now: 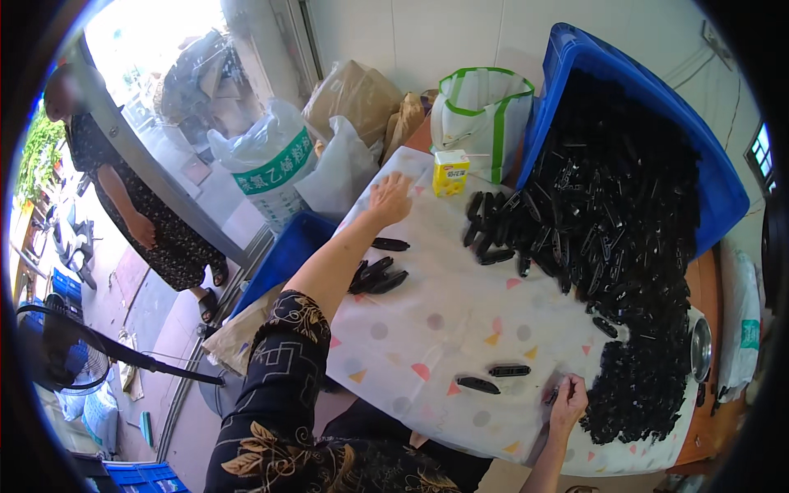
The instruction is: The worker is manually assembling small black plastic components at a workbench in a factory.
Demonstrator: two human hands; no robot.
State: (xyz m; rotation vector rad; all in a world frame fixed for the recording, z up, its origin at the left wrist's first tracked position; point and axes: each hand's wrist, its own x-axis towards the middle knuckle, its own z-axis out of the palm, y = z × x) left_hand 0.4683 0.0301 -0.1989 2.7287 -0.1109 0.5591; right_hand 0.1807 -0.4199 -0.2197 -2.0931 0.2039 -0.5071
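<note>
My left hand (390, 198) lies on the patterned tablecloth (452, 304) at the far left edge, fingers stretched out, holding nothing. At the front right, my right hand (569, 399) is closed in a pinch. A small dark bit shows at its fingertips, apparently a black plastic piece (551, 397), mostly hidden by the fingers. Two long black plastic parts (509, 370) lie side by side to the left of this hand. Several more black parts (383, 278) rest near my left forearm. A heap of small black pieces (637, 394) spreads just right of my right hand.
A tipped blue tub (567, 62) spills black parts (608, 222) onto the table. A yellow drink carton (450, 173) stands before a white-and-green bag (481, 107). Sacks (267, 164) and a blue bin (300, 238) are left. A fan (62, 349) and another person (136, 189) are farther left.
</note>
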